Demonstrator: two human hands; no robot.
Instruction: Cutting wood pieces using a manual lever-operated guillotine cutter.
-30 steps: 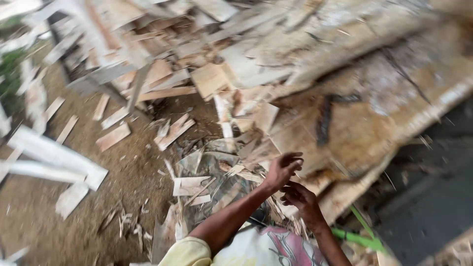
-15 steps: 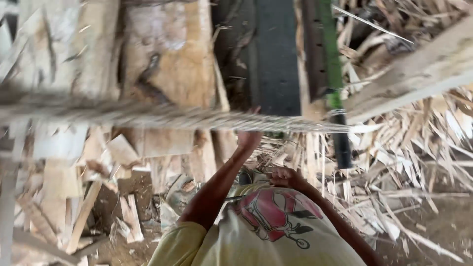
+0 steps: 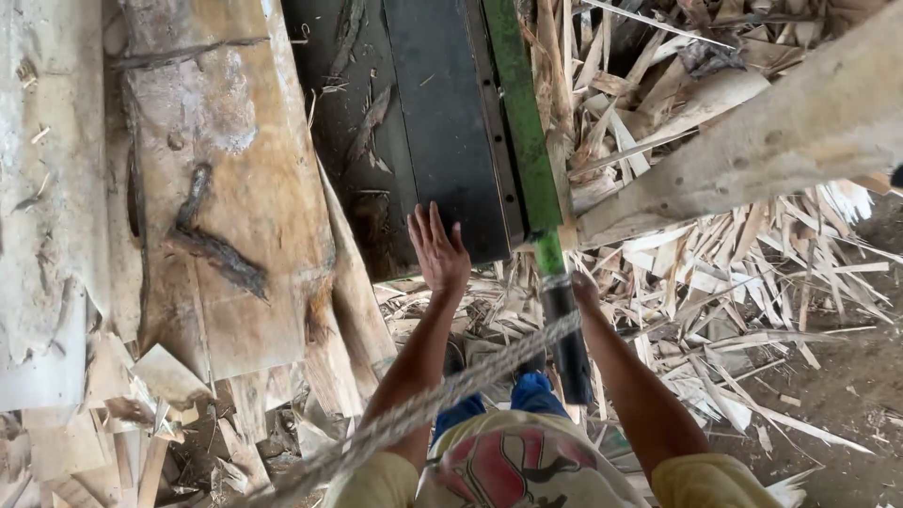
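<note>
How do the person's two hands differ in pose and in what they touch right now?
The left hand is open, fingers spread, palm flat against the dark metal plate; the right hand sits low beside the green bar, mostly hidden behind it. The left hand shows in full, while the right hand shows too little to tell its grip. Both are bare and reach forward from yellow sleeves.

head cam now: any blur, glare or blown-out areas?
Head view: daylight, mostly sharp on the left hand and dark panel; the rope crossing the foreground is smeared; the pale plank at the left edge looks washed out; right hand partly hidden behind the green bar.
</note>
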